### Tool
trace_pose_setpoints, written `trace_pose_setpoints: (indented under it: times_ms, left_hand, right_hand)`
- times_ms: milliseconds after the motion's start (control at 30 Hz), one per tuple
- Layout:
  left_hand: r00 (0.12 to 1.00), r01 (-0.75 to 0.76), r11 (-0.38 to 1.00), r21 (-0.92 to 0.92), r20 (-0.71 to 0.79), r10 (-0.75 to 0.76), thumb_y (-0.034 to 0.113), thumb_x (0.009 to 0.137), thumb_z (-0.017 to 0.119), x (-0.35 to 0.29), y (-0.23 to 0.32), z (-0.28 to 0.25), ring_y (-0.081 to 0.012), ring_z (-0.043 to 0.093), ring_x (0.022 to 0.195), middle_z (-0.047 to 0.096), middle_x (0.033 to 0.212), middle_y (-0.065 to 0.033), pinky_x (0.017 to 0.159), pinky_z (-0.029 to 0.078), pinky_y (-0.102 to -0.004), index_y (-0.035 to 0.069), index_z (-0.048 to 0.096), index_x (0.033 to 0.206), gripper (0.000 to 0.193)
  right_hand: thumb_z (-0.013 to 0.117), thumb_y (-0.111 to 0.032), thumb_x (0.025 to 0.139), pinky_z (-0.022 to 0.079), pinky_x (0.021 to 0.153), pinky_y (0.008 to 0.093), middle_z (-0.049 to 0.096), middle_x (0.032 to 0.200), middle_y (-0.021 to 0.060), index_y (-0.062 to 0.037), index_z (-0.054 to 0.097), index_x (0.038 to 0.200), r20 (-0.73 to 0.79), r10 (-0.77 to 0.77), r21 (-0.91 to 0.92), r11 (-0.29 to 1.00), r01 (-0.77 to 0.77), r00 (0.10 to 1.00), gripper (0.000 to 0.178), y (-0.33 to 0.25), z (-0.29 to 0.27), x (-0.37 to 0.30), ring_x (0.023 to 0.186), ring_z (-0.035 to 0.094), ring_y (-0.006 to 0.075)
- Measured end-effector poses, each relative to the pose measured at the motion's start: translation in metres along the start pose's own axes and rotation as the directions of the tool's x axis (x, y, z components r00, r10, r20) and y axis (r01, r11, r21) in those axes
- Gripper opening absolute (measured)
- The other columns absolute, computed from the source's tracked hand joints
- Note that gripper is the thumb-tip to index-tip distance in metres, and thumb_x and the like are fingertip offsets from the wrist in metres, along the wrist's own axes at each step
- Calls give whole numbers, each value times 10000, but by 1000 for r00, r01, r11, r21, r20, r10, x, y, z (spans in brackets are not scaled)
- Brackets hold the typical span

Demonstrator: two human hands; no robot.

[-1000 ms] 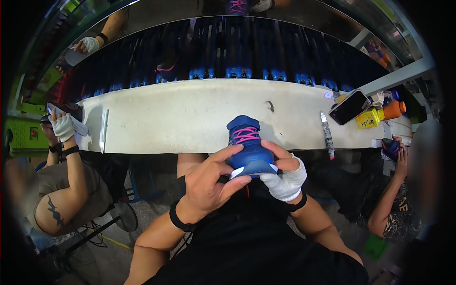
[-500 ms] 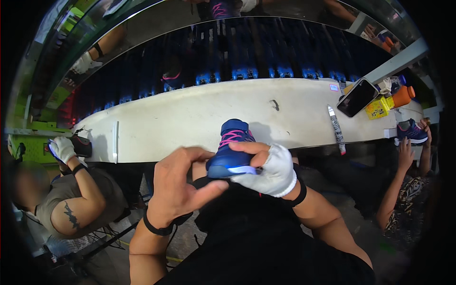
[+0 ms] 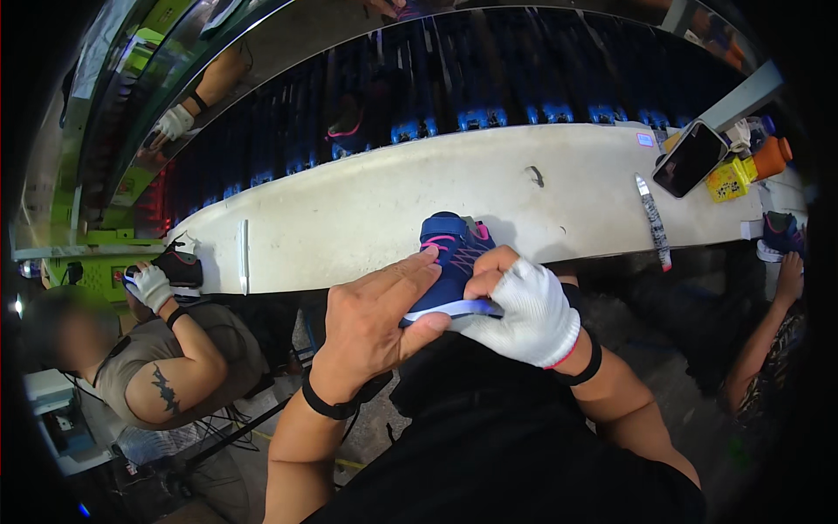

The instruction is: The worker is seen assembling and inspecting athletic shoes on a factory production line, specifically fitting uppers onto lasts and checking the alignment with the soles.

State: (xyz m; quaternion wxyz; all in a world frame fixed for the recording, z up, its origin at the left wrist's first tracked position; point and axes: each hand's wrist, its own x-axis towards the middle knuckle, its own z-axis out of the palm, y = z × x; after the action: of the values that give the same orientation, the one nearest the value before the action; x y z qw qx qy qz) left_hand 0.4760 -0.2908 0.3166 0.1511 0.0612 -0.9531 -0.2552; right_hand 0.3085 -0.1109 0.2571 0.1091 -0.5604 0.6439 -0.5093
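A navy blue sneaker [image 3: 448,275] with pink laces and a white sole stands at the near edge of the white worktable, its toe toward me. My bare left hand [image 3: 371,319] is closed around the toe from the left, fingers over the upper and thumb by the sole. My right hand [image 3: 525,316], in a white glove that leaves the fingertips bare, pinches the sneaker from the right along the sole edge. A dark blurred spot at the right fingertips cannot be made out. Black bands circle both my wrists.
Beyond the worktable [image 3: 349,236] runs a dark roller conveyor carrying another shoe [image 3: 346,122]. On the table lie a marbled-handled knife [image 3: 653,223], a phone [image 3: 690,159], a yellow bottle [image 3: 731,181] and a white strip [image 3: 243,258]. Co-workers handle shoes at both sides.
My left hand has moved from beside the sneaker onto its toe and closed there. The sneaker has turned slightly, showing more of its right side. The whole view has shifted a little.
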Motion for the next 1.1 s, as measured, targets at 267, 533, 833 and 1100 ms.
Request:
trace_pose_setpoints:
  times_ms: [267, 533, 833, 1100]
  left_hand:
    - [980, 166, 962, -217, -68, -185, 547, 891, 867, -32, -18, -2, -382, 780, 1194, 776, 1329, -224, 1004, 626, -414, -6, 758, 1249, 667]
    - [849, 468, 880, 76, 236, -472, 521, 758, 940, -45, -5, -30, -371, 809, 1060, 799, 1218, -231, 932, 639, -409, -6, 698, 1434, 890]
    - [826, 462, 815, 349, 164, -539, 573, 790, 896, -42, 18, -14, -350, 805, 883, 800, 1016, -202, 766, 630, -425, -43, 652, 1450, 935]
    - [998, 55, 997, -54, -9, -56, 66, 721, 928, -10, 39, 8, -366, 761, 1103, 756, 1284, -193, 883, 637, -409, 8, 694, 1366, 688]
  right_hand:
    - [1001, -350, 735, 590, 766, 387, 678, 1339, 76, -80, 774, 921, 164, 238, -212, 956, -202, 957, 399, 20, -3, -12, 852, 745, 282]
    - [999, -369, 728, 613, 789, 383, 765, 1361, 121, -62, 744, 833, 122, 160, -301, 946, -117, 980, 412, 23, 23, -14, 897, 780, 289]
    - [1004, -370, 733, 595, 709, 383, 785, 1259, 94, -54, 692, 929, 90, 116, -321, 944, -82, 989, 486, 27, 32, -14, 786, 754, 247]
    - [1025, -418, 718, 563, 1094, 489, 604, 1547, 240, -61, 506, 1536, 38, 94, -262, 962, -81, 995, 1033, -7, -32, -26, 1328, 668, 441]
